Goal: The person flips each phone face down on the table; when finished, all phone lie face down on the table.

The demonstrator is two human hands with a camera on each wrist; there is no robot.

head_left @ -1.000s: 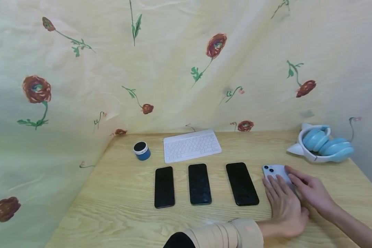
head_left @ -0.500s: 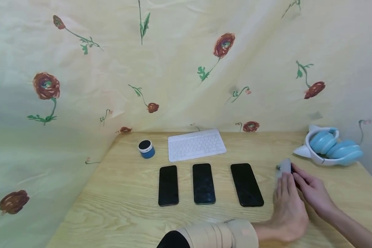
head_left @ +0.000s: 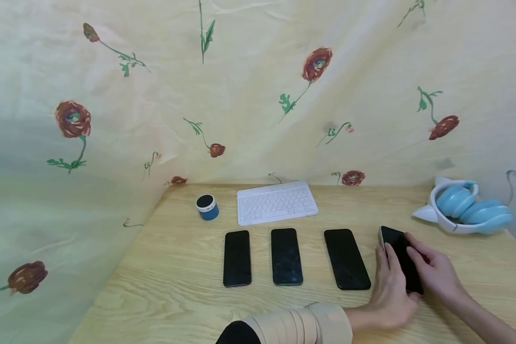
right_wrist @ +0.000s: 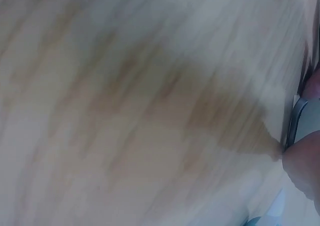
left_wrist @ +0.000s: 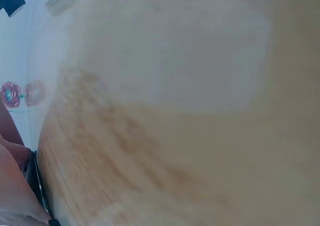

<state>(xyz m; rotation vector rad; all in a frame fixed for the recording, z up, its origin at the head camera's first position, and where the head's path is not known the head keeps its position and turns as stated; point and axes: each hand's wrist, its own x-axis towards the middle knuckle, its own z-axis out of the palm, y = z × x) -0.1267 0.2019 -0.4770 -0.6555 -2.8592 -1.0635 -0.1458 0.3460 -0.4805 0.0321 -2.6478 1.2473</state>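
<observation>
A smartphone (head_left: 402,255) lies between my two hands at the right of the table, its black screen facing up and its pale edge showing on the left. My left hand (head_left: 391,291) holds it along the left side, with the thumb at the near end. On the opposite side my right hand (head_left: 438,267) pinches the long edge near the top. The left wrist view catches a dark strip of the phone (left_wrist: 35,178) beside fingers. In the right wrist view, the phone's rounded corner (right_wrist: 298,116) appears between fingertips (right_wrist: 302,161) at the frame's edge.
Three black phones lie screen up in a row: a left phone (head_left: 237,259), a middle phone (head_left: 286,257) and a right phone (head_left: 347,259). Behind them are a white keyboard (head_left: 277,203) and a small blue speaker (head_left: 208,207). Cat-ear headphones (head_left: 464,205) sit at the back right.
The phone in my hands has turned over, from its pale camera back facing up, through standing on edge, to its black screen facing up. The head view has shifted slightly.
</observation>
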